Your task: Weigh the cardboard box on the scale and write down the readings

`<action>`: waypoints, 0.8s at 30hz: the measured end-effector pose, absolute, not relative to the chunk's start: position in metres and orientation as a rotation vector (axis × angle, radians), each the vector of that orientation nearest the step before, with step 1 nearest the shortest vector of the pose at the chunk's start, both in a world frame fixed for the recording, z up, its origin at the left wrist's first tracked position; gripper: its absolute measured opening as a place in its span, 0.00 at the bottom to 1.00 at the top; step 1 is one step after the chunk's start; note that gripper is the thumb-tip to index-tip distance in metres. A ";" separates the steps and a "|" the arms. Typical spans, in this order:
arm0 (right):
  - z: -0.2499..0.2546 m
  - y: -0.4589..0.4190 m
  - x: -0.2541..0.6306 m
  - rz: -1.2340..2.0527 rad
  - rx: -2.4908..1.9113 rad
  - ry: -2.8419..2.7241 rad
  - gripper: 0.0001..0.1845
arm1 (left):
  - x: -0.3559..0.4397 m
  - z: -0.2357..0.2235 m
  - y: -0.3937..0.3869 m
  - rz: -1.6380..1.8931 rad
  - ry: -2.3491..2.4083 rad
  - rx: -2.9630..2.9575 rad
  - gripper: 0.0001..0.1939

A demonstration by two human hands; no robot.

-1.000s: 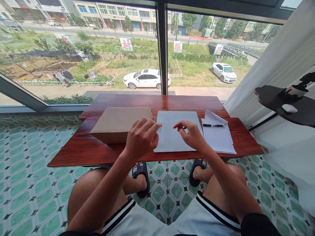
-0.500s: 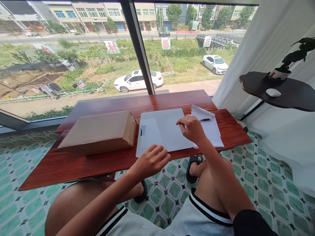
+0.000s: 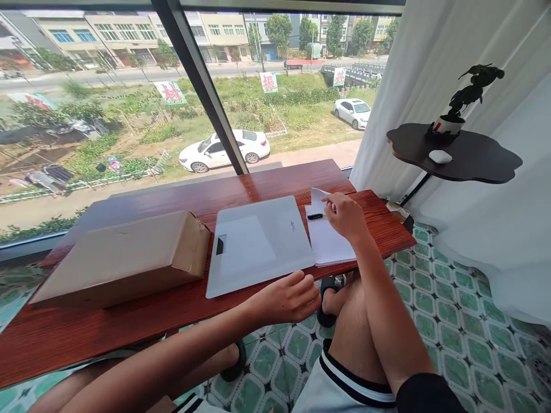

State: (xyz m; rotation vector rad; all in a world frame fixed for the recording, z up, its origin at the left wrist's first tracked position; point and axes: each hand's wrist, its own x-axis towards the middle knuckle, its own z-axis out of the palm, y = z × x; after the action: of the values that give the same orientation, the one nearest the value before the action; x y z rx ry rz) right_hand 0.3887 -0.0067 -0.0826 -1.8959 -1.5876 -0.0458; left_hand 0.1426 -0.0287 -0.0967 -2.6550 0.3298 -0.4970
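My right hand [image 3: 345,217] is over the stack of white paper [image 3: 330,241] on the right of the table. Its thumb and forefinger are pinched at the curled-up top corner of the upper sheet. A black pen [image 3: 315,217] lies across the paper, left of that hand. My left hand [image 3: 293,298] hovers at the table's front edge, fingers loosely bent and slightly apart, with nothing in it. Just beyond it lies a flat pale grey board [image 3: 258,244], with a small dark patch on its left and black writing on its right.
A closed cardboard box [image 3: 124,249] takes up the left of the reddish wooden table [image 3: 275,175]. To the right, a dark scalloped stand [image 3: 477,158] bears a potted plant [image 3: 447,123] and a white stone-like object [image 3: 440,156]. A window and white curtain [image 3: 379,109] are behind.
My right hand has moved right, from the board's edge past the pen to the sheet's curled corner. My left hand has shifted right along the table's edge. The view has turned right.
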 end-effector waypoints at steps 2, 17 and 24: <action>-0.087 -0.010 0.400 -0.081 -1.985 -1.558 0.15 | 0.160 -0.098 -0.027 -0.535 0.387 -2.620 0.05; -0.112 -0.011 0.434 -0.026 -2.302 -1.712 0.18 | 0.212 -0.137 -0.025 -0.590 0.260 -2.508 0.14; -0.124 -0.003 0.437 -0.035 -2.301 -1.775 0.15 | 0.213 -0.145 -0.022 -0.600 0.217 -2.550 0.15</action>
State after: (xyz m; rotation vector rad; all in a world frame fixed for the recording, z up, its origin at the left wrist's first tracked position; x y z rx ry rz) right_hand 0.4370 -0.0030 -0.1240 -2.3014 -1.7751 -0.0354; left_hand 0.2133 -0.0224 -0.1453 -2.5501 0.2167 -0.5997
